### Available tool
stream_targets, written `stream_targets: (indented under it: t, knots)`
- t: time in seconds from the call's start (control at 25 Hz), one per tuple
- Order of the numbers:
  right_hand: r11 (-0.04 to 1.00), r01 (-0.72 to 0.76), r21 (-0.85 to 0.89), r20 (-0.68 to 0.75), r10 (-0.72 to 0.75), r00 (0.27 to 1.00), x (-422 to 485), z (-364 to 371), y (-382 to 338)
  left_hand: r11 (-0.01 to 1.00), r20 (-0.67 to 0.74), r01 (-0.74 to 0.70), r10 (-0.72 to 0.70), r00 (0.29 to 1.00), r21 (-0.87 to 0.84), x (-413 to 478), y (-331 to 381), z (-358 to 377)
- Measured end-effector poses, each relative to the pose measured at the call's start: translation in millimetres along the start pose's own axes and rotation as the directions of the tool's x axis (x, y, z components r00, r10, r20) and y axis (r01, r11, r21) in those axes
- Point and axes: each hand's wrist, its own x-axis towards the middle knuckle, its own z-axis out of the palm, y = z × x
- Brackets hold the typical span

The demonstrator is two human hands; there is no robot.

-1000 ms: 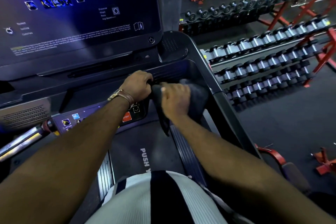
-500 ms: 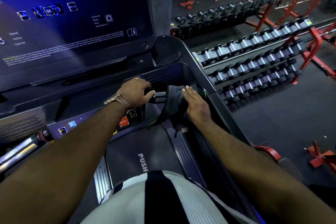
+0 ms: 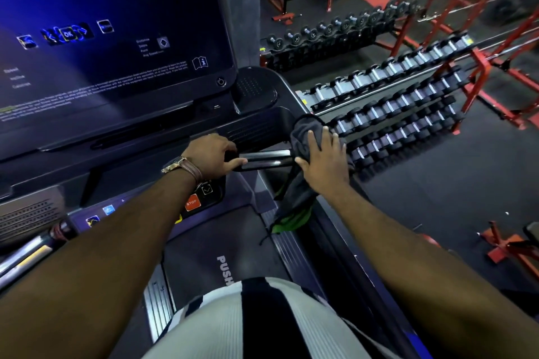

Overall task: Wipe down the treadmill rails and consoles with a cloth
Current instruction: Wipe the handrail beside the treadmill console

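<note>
I stand on a treadmill facing its big console screen (image 3: pixel 110 46). A short shiny handle bar (image 3: pixel 267 161) runs below the console. My left hand (image 3: pixel 214 156), with a watch on the wrist, grips the bar's left end. My right hand (image 3: pixel 323 159) lies flat, fingers straight, pressing a dark cloth (image 3: pixel 300 137) against the right side rail (image 3: pixel 335 239) where the bar meets it. The cloth's tail, dark with a green patch, hangs down below the hand.
A red STOP button (image 3: pixel 192 202) and control panel sit under my left wrist. The belt (image 3: pixel 224 242) reads PUSH. Racks of dumbbells (image 3: pixel 393 102) stand to the right, beyond the rail. Red frames (image 3: pixel 481 73) and a bench with a person lie farther back.
My right hand has slid the cloth rightward off the handle bar onto the side rail and flattened out. The bar now shows bare. My left hand has kept its grip.
</note>
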Motion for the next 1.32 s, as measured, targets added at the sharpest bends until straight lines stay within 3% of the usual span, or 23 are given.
stream_targets:
  t: [0.2,0.36,0.56,0.64,0.76,0.84,0.88,0.96,1.08,1.12,1.24,1.32]
  knots:
    - [0.957,0.248,-0.15,0.105,-0.234,0.966,-9,6,17,0.999,0.008,0.027,-0.027,1.0,-0.032,-3,-4,1]
    - [0.927,0.289,-0.238,0.168,-0.254,0.952,-11,-11,10,0.998,0.008,0.043,-0.042,0.999,-0.05,-4,-3,4]
    - [0.933,0.359,-0.036,0.192,-0.346,0.918,22,-9,11,0.999,-0.007,0.016,-0.017,1.0,-0.052,-1,-2,2]
    - [0.969,0.244,0.036,0.163,-0.247,0.955,20,-19,7,0.998,-0.003,0.044,-0.045,0.999,-0.052,-2,-1,2]
    - [0.902,0.206,0.38,0.023,-0.232,0.972,25,-31,-35,0.992,0.005,0.111,-0.111,0.994,-0.057,-1,-2,3]
    - [0.758,0.331,0.562,0.013,-0.408,0.913,18,-22,-85,0.985,0.016,0.167,-0.166,0.986,-0.051,0,0,1]
    - [0.735,0.37,0.568,0.052,-0.481,0.875,5,-11,-108,0.981,0.018,0.187,-0.186,0.982,-0.047,0,1,-1]
    - [0.734,0.51,0.449,-0.003,-0.57,0.822,-15,16,-115,0.978,-0.001,0.202,-0.202,0.979,-0.061,-3,1,-1]
    - [0.533,0.804,0.264,-0.264,-0.762,0.591,-5,40,-52,0.981,-0.071,0.151,-0.16,0.985,-0.122,-7,4,2]
    - [0.51,0.817,0.269,-0.303,-0.761,0.574,5,42,-37,0.978,-0.093,0.153,-0.167,0.982,-0.144,-6,4,2]
    - [0.593,0.705,0.391,-0.163,-0.709,0.686,9,27,-66,0.949,-0.119,0.23,-0.259,0.958,-0.213,-3,7,0]
    - [0.614,0.679,0.402,-0.073,-0.718,0.693,-1,22,-106,0.948,-0.113,0.246,-0.272,0.956,-0.203,-3,9,-3]
